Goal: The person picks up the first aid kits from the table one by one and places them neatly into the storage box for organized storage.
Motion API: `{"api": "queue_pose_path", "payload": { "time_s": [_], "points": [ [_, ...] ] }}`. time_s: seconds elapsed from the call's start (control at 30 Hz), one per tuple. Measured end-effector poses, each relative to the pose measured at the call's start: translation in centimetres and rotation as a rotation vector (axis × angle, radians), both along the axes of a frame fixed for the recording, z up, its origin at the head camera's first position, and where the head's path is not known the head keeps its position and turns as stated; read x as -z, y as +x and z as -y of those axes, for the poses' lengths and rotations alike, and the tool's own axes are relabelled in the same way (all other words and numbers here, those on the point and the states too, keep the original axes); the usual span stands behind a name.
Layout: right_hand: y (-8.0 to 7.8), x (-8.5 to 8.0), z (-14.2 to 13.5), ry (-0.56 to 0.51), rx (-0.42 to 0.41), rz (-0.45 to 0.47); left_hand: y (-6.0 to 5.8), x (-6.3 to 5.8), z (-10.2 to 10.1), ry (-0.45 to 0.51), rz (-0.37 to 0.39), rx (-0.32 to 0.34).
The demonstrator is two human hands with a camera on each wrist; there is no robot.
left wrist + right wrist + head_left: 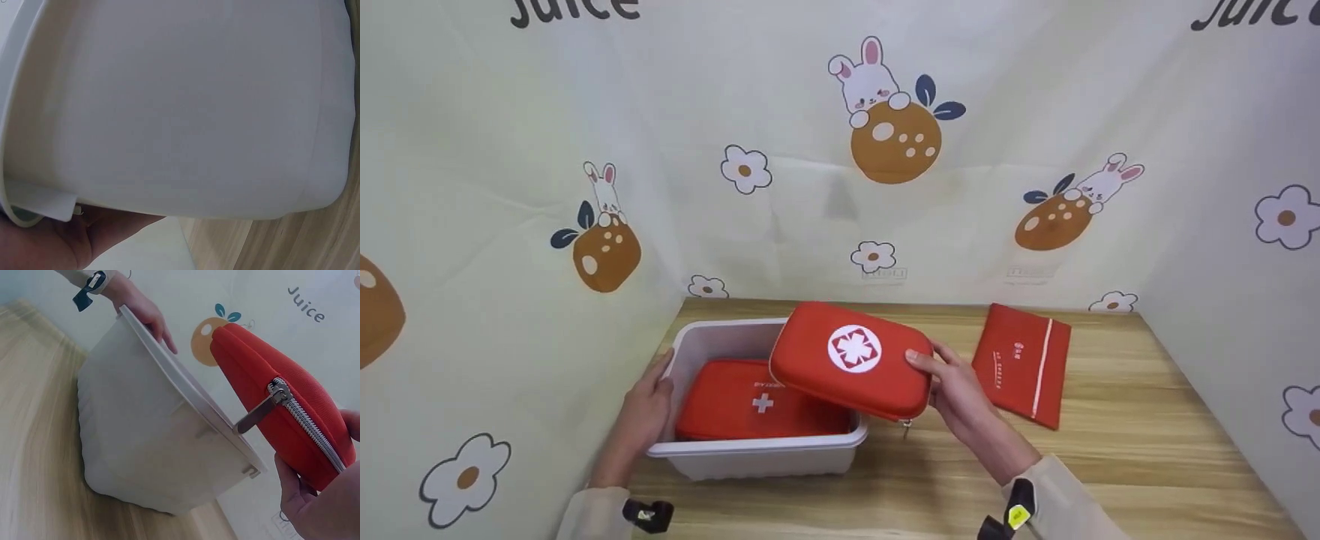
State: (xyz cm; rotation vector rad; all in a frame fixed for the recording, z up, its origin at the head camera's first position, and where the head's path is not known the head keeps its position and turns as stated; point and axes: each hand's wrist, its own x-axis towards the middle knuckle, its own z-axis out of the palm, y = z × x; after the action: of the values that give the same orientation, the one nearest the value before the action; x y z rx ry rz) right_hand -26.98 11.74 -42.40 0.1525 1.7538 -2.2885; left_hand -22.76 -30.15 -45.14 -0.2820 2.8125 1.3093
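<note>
My right hand (964,394) grips a red zippered first-aid case (810,358) by its right end, thumb on top and fingers beneath. The case has a white round emblem and is held tilted above the right part of a white plastic bin (765,459). Its metal zipper pull (263,413) hangs from the near corner in the right wrist view. At the bin's left side, my left hand (649,405) holds the rim. Inside the bin lies another red first-aid case (720,405) with a white cross, partly hidden by the held one.
A flat red pouch (1024,364) with a pale stripe lies to the right on the wooden table (1140,450). Printed cloth walls (780,240) with rabbits, oranges and flowers enclose the back and both sides. The left wall stands near my left arm.
</note>
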Motion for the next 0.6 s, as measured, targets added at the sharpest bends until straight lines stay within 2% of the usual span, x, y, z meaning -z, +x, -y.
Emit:
{"api": "queue_pose_path", "payload": {
  "time_s": [0.3, 0.6],
  "points": [
    [-0.5, 0.1, 2.2, -0.025, 0.033, -0.014, 0.0, 0.2, 0.1, -0.007, -0.044, -0.011],
    [-0.6, -0.5, 4.7, 0.040, -0.033, -0.051, 0.0, 0.0, 0.1, -0.010, -0.039, -0.012]
  ]
}}
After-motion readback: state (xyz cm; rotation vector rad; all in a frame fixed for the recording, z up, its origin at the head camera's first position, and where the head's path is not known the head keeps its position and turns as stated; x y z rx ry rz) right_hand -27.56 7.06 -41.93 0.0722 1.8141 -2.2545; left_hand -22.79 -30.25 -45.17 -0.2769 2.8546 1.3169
